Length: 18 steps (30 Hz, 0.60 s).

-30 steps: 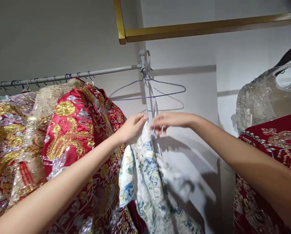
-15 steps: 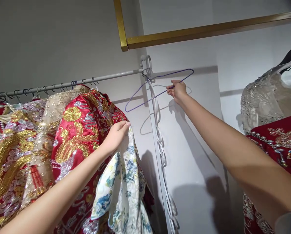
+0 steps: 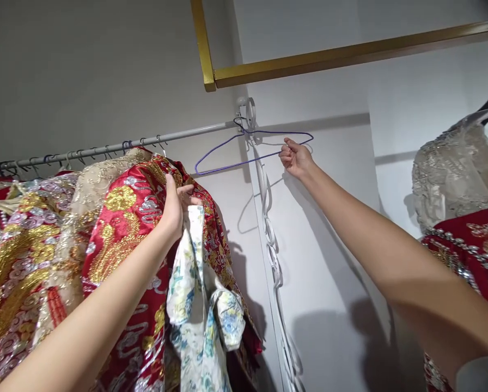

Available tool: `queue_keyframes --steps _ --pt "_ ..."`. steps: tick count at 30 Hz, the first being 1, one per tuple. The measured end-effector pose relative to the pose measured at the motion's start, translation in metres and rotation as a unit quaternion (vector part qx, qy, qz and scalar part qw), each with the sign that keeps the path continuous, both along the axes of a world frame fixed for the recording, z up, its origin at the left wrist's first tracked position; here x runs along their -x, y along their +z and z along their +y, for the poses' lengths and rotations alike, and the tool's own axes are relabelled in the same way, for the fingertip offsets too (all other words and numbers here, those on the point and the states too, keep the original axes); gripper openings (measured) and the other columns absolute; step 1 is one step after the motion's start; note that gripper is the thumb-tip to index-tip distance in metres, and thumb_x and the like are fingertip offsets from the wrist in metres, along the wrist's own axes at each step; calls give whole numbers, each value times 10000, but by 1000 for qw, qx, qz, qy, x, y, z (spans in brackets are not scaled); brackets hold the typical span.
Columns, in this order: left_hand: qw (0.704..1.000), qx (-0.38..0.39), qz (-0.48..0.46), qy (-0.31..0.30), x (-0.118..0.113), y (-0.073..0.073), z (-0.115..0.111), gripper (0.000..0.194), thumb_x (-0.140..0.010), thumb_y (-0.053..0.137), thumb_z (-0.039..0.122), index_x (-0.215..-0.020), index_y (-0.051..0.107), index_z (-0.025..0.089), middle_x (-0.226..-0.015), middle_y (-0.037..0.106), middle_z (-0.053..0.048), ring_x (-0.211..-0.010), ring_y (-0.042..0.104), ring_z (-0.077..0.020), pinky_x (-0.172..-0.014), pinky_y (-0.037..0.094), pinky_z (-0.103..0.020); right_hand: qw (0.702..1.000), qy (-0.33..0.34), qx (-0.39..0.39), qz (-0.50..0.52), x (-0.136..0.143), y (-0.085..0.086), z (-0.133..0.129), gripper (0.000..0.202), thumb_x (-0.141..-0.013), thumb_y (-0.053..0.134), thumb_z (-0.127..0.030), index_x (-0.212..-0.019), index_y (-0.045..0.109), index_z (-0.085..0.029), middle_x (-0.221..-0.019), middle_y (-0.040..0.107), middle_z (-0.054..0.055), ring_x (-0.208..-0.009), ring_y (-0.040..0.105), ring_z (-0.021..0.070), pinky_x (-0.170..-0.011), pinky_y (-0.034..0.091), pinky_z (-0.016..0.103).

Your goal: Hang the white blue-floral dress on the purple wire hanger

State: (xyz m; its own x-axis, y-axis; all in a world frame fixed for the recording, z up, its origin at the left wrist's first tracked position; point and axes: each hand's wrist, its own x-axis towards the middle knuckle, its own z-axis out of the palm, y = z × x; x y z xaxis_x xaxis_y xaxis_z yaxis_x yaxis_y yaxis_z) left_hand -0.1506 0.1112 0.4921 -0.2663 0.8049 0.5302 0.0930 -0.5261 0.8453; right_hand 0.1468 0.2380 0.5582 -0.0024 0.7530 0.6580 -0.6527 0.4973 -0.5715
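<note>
From my end, far left, one rail [image 3: 199, 130] carries overlapping clothes too crowded to count, with one red jacket [image 3: 132, 209] foremost. My left hand [image 3: 174, 211], thumb raised and fingers partly spread, holds up one floral garment [image 3: 201, 337] in front of that jacket; no hanger shows in it. Next comes one purple hanger [image 3: 250, 161], bare, its hook by the rail's end, my right hand [image 3: 296, 158] closed on its lower bar. I judge garment and hanger parted, with neither yet let go. One red gown [image 3: 456, 224] hangs far right.
</note>
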Motion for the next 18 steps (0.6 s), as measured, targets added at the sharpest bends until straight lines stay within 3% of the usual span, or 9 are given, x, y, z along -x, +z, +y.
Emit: queue_keyframes --steps 4,9,18 --pt "997 -55 33 -46 -8 25 9 607 -927 448 688 -1102 643 141 -577 591 -3 -345 408 -109 -368 310 -250 999 13 -41 -10 0 1 2 182 -879 644 -203 -869 466 -238 -560 384 -95 -452 417 59 -398 344 86" --pt "993 -114 0 -12 -15 52 29 287 -957 473 283 -875 675 96 -512 515 5 -349 329 -84 -370 242 -230 998 8 -61 19 0 15 2 118 -918 625 -219 -887 511 -225 -622 462 -68 -532 525 55 -476 445 92" --pt "988 -139 -57 17 -17 62 42 164 -849 507 175 -732 617 139 -542 498 0 -430 407 -104 -423 300 -230 998 39 -19 40 2 18 -1 98 -1005 472 -182 -923 515 -214 -664 508 -44 -543 546 61 -480 489 89"
